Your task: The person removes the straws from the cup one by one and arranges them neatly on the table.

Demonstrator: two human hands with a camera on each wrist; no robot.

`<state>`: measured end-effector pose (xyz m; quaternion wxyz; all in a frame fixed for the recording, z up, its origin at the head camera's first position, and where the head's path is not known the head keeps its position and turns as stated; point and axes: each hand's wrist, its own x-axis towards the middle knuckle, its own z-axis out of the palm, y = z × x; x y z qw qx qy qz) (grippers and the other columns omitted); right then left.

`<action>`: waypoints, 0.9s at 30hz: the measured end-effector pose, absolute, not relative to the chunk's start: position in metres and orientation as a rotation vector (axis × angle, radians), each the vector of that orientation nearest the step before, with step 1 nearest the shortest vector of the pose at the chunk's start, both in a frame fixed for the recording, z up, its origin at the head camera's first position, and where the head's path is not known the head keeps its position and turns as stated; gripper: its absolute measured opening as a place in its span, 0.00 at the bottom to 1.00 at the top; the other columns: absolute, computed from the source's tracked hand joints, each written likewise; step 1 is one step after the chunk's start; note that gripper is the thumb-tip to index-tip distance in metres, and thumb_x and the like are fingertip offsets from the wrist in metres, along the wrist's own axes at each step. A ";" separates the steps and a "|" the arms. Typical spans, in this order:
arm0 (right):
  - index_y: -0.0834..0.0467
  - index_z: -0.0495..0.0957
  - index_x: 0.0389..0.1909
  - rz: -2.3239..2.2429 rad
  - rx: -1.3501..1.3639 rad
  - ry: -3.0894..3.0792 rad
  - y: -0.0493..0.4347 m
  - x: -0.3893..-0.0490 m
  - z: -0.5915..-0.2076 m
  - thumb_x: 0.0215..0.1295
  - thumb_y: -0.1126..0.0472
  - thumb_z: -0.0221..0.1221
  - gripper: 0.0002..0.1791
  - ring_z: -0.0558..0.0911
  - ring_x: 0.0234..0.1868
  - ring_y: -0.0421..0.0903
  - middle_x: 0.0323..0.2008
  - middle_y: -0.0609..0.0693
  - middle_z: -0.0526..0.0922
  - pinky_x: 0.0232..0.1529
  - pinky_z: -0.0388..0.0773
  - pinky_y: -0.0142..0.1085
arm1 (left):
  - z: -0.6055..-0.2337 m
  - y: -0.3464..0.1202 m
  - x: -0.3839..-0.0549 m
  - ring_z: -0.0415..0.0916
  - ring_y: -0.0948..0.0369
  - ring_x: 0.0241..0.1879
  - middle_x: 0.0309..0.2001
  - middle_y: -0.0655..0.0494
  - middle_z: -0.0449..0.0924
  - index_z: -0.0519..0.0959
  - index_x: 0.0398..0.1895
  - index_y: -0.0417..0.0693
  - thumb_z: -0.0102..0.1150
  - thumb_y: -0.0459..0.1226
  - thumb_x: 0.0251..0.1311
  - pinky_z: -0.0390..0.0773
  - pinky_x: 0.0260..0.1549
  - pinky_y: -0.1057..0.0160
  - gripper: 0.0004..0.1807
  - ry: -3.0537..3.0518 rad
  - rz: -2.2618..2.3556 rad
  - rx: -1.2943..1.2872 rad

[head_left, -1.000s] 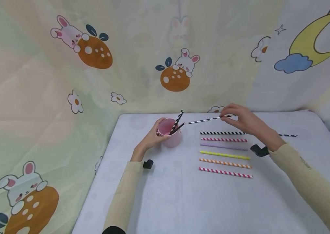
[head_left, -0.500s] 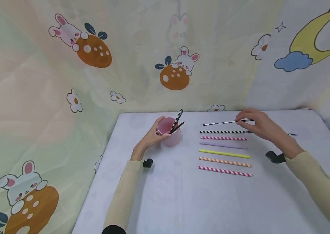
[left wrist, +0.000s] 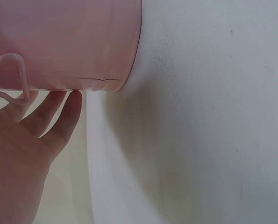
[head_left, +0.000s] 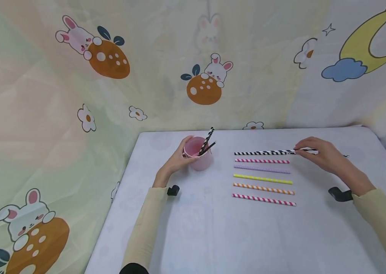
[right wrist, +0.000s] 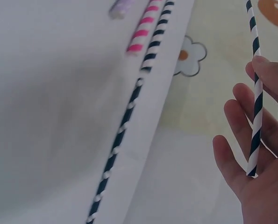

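My left hand (head_left: 176, 161) grips a pink translucent pail (head_left: 202, 163) at the table's back left. Its thin wire-like handle (left wrist: 23, 74) shows in the left wrist view. Black straws with white marks (head_left: 209, 137) lean out of its rim. My right hand (head_left: 330, 156) pinches a black-and-white striped paper straw (right wrist: 258, 100) between thumb and fingers, above the table. In the head view this straw overlaps another black-and-white striped straw (right wrist: 158, 35) lying at the back of the row. A black straw with white spots (right wrist: 113, 154) lies end to end with that one.
Toward me, the row continues with a pink-and-white straw (head_left: 262, 161), a lavender straw (head_left: 262, 169), a yellow one, an orange striped straw (head_left: 263, 188) and another pink striped straw (head_left: 264, 200). A printed cloth backdrop (head_left: 158, 76) rises behind the white table (head_left: 248, 239).
My right hand has moved right and toward me, carrying the striped straw away from the pail to over the row's back straw. The left hand still holds the pail in place.
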<state>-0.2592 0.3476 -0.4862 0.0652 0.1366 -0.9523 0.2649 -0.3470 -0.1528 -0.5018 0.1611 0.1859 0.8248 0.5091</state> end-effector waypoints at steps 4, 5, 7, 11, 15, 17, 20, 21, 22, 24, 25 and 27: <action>0.58 0.85 0.47 0.796 0.337 -2.895 0.365 -0.253 -0.496 0.67 0.59 0.65 0.11 0.76 0.54 0.50 0.50 0.57 0.82 0.52 0.71 0.38 | -0.513 -0.154 -0.352 0.59 0.51 0.73 0.76 0.53 0.56 0.47 0.80 0.64 0.72 0.45 0.58 0.65 0.69 0.44 0.52 2.358 1.475 0.525; 0.58 0.85 0.47 0.799 0.323 -2.899 0.369 -0.251 -0.498 0.67 0.59 0.65 0.11 0.75 0.54 0.50 0.50 0.58 0.82 0.52 0.71 0.36 | -0.518 -0.154 -0.354 0.59 0.52 0.73 0.76 0.54 0.57 0.47 0.80 0.67 0.72 0.45 0.58 0.65 0.70 0.44 0.52 2.363 1.480 0.529; 0.59 0.84 0.48 0.809 0.286 -2.922 0.378 -0.248 -0.502 0.68 0.59 0.64 0.12 0.75 0.55 0.52 0.51 0.60 0.82 0.53 0.73 0.43 | -0.526 -0.155 -0.357 0.60 0.53 0.72 0.75 0.56 0.58 0.49 0.79 0.71 0.72 0.47 0.58 0.66 0.69 0.45 0.52 2.377 1.493 0.540; 0.61 0.83 0.50 0.807 0.249 -2.960 0.398 -0.246 -0.511 0.69 0.60 0.63 0.13 0.74 0.55 0.61 0.53 0.63 0.80 0.55 0.73 0.54 | -0.534 -0.156 -0.361 0.62 0.54 0.70 0.73 0.57 0.60 0.51 0.77 0.75 0.72 0.46 0.57 0.67 0.68 0.45 0.50 2.394 1.526 0.569; 0.61 0.83 0.49 0.797 0.226 -2.959 0.417 -0.242 -0.520 0.69 0.60 0.63 0.13 0.74 0.55 0.46 0.53 0.64 0.80 0.53 0.73 0.46 | -0.534 -0.155 -0.361 0.63 0.54 0.70 0.72 0.56 0.61 0.52 0.76 0.75 0.73 0.47 0.57 0.68 0.68 0.45 0.49 2.394 1.543 0.578; 0.60 0.84 0.48 0.793 0.229 -2.936 0.426 -0.238 -0.524 0.68 0.60 0.64 0.12 0.70 0.51 0.29 0.51 0.63 0.81 0.48 0.71 0.31 | -0.534 -0.155 -0.361 0.63 0.54 0.70 0.73 0.56 0.61 0.52 0.76 0.75 0.73 0.47 0.57 0.67 0.68 0.45 0.49 2.393 1.541 0.576; 0.59 0.84 0.48 0.805 0.209 -2.931 0.437 -0.235 -0.531 0.67 0.59 0.64 0.12 0.57 0.45 0.12 0.51 0.63 0.81 0.40 0.64 0.21 | -0.533 -0.156 -0.361 0.63 0.54 0.70 0.73 0.56 0.60 0.51 0.77 0.74 0.73 0.45 0.57 0.67 0.68 0.46 0.50 2.387 1.536 0.566; 0.59 0.84 0.48 0.805 0.196 -2.940 0.440 -0.234 -0.533 0.68 0.58 0.64 0.12 0.55 0.45 0.11 0.52 0.63 0.81 0.41 0.64 0.23 | -0.533 -0.156 -0.361 0.62 0.54 0.70 0.73 0.56 0.60 0.51 0.77 0.74 0.72 0.45 0.58 0.67 0.68 0.46 0.50 2.383 1.534 0.560; 0.59 0.84 0.48 0.802 0.180 -2.951 0.442 -0.233 -0.534 0.68 0.57 0.64 0.13 0.55 0.45 0.11 0.52 0.63 0.81 0.41 0.65 0.24 | -0.533 -0.156 -0.361 0.62 0.54 0.71 0.74 0.56 0.59 0.50 0.77 0.73 0.72 0.44 0.58 0.67 0.69 0.46 0.50 2.379 1.532 0.555; 0.59 0.83 0.50 0.803 0.141 -2.981 0.446 -0.231 -0.537 0.70 0.55 0.63 0.15 0.63 0.48 0.19 0.54 0.64 0.79 0.46 0.69 0.32 | -0.532 -0.156 -0.361 0.61 0.53 0.71 0.74 0.55 0.58 0.49 0.78 0.71 0.72 0.43 0.58 0.66 0.69 0.46 0.51 2.365 1.527 0.544; 0.60 0.83 0.51 0.804 0.127 -2.991 0.448 -0.231 -0.537 0.70 0.54 0.62 0.15 0.67 0.50 0.26 0.55 0.64 0.78 0.49 0.70 0.37 | -0.531 -0.156 -0.361 0.61 0.53 0.72 0.75 0.54 0.58 0.49 0.79 0.70 0.71 0.43 0.59 0.65 0.69 0.46 0.51 2.357 1.523 0.538; 0.61 0.81 0.52 0.812 0.104 -3.017 0.451 -0.229 -0.539 0.72 0.53 0.60 0.17 0.71 0.54 0.44 0.56 0.66 0.76 0.51 0.71 0.51 | -0.525 -0.155 -0.358 0.60 0.51 0.72 0.75 0.52 0.57 0.48 0.79 0.66 0.71 0.42 0.59 0.64 0.70 0.45 0.51 2.347 1.515 0.534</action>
